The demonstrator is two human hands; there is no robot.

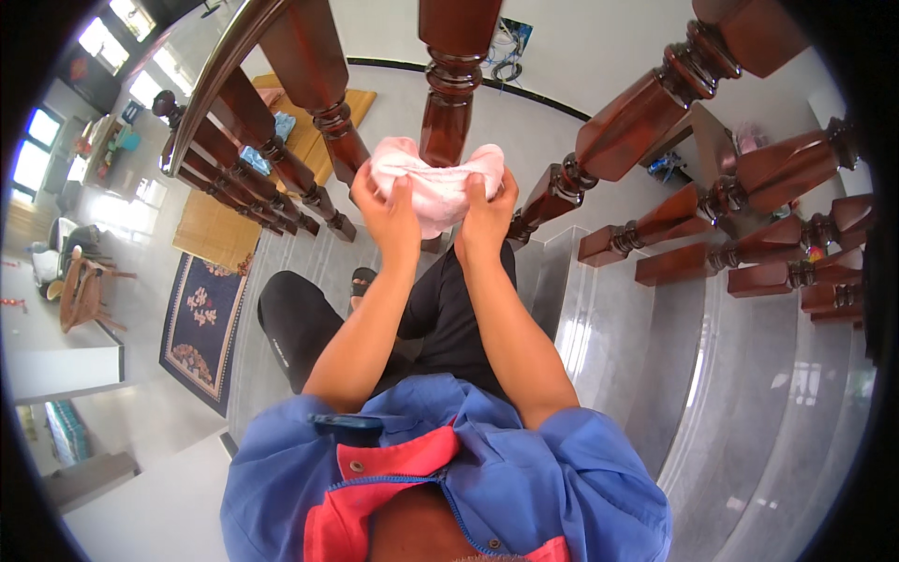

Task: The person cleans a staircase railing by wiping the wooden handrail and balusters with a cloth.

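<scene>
A pink cloth is bunched between my two hands, in front of the lower part of a dark red-brown wooden baluster. My left hand grips the cloth's left end, thumb on top. The right end is gripped by my right hand, its thumb also laid over the fabric. The cloth overlaps the baluster in view; whether it touches the wood I cannot tell. Most of my fingers are hidden behind the cloth.
More turned balusters line both sides, under a curved handrail at the left. Grey stone steps descend around my legs. At the left lie a dark patterned rug and flattened cardboard. A wooden chair stands beyond.
</scene>
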